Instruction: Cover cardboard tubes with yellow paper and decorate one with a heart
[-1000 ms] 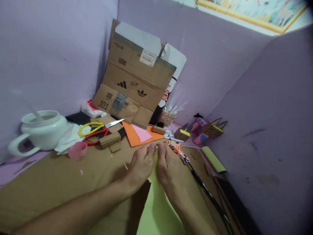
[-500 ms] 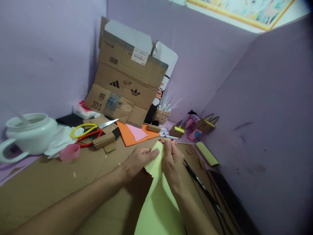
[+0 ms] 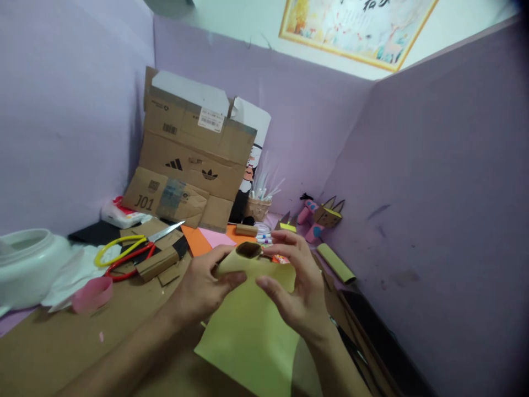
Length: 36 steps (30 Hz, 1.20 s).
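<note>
A light green paper sheet (image 3: 248, 331) is lifted off the brown cardboard work surface (image 3: 61, 347), and its far end is curled into a tube (image 3: 243, 255) with an open dark mouth. My left hand (image 3: 202, 284) grips the rolled end from the left, thumb across the front. On the right side of the roll is my right hand (image 3: 295, 286), its fingers curled loosely over the paper's top edge.
Yellow and red scissors (image 3: 128, 255), cardboard scraps (image 3: 155, 264) and a pink tape ring (image 3: 91, 293) lie left. A white pot (image 3: 25, 267) stands far left. An Adidas cardboard box (image 3: 194, 160) leans on the purple wall. Orange paper (image 3: 192, 245), markers and small cardboard figures (image 3: 326, 216) lie behind.
The paper lay flat under both hands pressing its far edge; both hands have since lifted it and rolled that edge into a tube. The camera tilted up and right.
</note>
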Tool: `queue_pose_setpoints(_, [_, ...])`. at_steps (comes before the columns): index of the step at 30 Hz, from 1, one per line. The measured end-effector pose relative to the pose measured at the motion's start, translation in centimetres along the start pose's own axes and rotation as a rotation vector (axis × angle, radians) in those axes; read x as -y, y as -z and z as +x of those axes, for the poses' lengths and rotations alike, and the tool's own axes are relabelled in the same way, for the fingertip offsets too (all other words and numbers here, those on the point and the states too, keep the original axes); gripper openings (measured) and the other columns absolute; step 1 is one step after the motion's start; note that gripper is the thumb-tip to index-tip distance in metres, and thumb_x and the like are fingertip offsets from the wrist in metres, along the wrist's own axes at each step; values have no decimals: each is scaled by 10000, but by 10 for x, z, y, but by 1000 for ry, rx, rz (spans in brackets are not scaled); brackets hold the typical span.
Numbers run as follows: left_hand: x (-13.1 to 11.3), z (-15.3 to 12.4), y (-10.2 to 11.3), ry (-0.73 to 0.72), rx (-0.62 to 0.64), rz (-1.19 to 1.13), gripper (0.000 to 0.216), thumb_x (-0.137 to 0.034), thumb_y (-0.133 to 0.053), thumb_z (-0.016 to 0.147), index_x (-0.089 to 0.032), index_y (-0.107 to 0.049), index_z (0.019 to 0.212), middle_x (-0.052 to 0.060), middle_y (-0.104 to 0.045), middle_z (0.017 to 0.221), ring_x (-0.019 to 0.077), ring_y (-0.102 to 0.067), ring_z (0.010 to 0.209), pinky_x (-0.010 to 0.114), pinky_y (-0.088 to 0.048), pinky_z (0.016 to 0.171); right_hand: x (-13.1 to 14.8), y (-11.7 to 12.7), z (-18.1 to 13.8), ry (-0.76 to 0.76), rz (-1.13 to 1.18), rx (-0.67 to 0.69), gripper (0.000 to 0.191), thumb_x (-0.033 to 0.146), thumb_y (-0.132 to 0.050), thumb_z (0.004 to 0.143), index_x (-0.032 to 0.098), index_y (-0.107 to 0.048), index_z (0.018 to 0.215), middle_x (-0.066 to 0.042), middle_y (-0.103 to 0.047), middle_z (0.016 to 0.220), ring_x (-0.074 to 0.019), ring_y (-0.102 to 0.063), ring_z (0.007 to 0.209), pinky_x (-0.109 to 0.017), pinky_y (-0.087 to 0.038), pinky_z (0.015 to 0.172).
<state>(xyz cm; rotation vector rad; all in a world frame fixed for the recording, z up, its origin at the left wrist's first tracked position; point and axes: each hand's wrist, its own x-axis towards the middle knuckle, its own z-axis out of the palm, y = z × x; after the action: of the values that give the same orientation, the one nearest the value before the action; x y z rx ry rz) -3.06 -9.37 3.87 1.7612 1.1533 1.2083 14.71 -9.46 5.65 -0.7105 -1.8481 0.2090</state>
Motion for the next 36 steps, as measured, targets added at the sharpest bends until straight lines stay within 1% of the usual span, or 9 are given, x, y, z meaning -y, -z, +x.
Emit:
queue_pose_setpoints(5, [8, -5, -4, -174, -108, 247, 287, -351, -605, 769, -224, -541, 1018, 24, -641, 968, 182, -589, 861, 261, -430, 748, 12, 0, -4, 147, -158, 4, 271, 241, -679, 730, 230, -582, 983, -96, -489, 1162, -262, -475, 1106, -466, -367, 946])
queue_pose_setpoints(9, [14, -8, -9, -229, -119, 297, 268, -353, -590, 782, -221, -509, 1001, 18, -618, 936, 168, -578, 821, 248, -427, 719, 7, -5, -4, 178, -251, 16, 140, 222, -676, 733, 213, -610, 856, -99, -535, 1102, -262, -511, 1048, -516, -313, 979])
queue_pose_setpoints(13, [9, -5, -3, -109, 42, 170, 375, -329, -659, 718, -237, -519, 1053, 1, -621, 967, 176, -570, 846, 242, -426, 716, 2, -7, -3, 177, -144, 53, 55, 141, -609, 778, 195, -596, 779, -85, -578, 996, -206, -558, 911, -395, -461, 806])
queue_pose_setpoints(16, [5, 0, 6, -31, 291, -58, 486, -277, -683, 677, -268, -547, 1144, -11, -620, 1039, 190, -558, 903, 245, -424, 748, 3, -7, -3, 201, -66, 84, 58, 152, -614, 784, 194, -579, 768, -66, -607, 935, -184, -568, 849, -363, -474, 757])
queue_pose_setpoints(18, [4, 2, 10, 12, 386, -184, 440, -274, -669, 677, -254, -602, 1111, -11, -632, 989, 188, -552, 874, 245, -417, 734, 5, -7, -3, 214, -52, 80, 76, 157, -622, 779, 198, -565, 751, -48, -618, 882, -172, -573, 807, -374, -469, 775])
queue_pose_setpoints(22, [3, 2, 13, 51, 400, -259, 419, -348, -695, 651, -199, -663, 1041, 6, -631, 834, 170, -528, 741, 236, -387, 638, 7, -5, -4, 215, -61, 67, 88, 158, -605, 776, 209, -547, 733, -21, -613, 806, -162, -585, 745, -447, -421, 892])
queue_pose_setpoints(27, [5, 2, 17, 70, 467, -362, 658, -550, -668, 623, -188, -589, 1168, 66, -632, 965, 208, -547, 781, 269, -405, 662, 5, -1, -4, 212, -58, 91, 72, 188, -616, 783, 219, -560, 751, -20, -611, 858, -166, -599, 807, -489, -331, 982])
queue_pose_setpoints(32, [8, 5, 19, 106, 417, -372, 621, -487, -692, 630, -156, -598, 1147, 59, -621, 871, 182, -528, 743, 237, -400, 612, 2, -2, -5, 176, -123, 189, 51, 206, -608, 787, 226, -562, 800, -62, -586, 1024, -209, -566, 956, -523, -266, 1003])
queue_pose_setpoints(36, [10, 5, 16, 135, 400, -428, 561, -422, -708, 634, -166, -611, 1124, 57, -618, 902, 188, -531, 772, 247, -406, 643, 3, -5, -6, 169, -157, 184, 29, 205, -582, 806, 216, -565, 786, -54, -611, 1006, -199, -571, 928, -503, -280, 994])
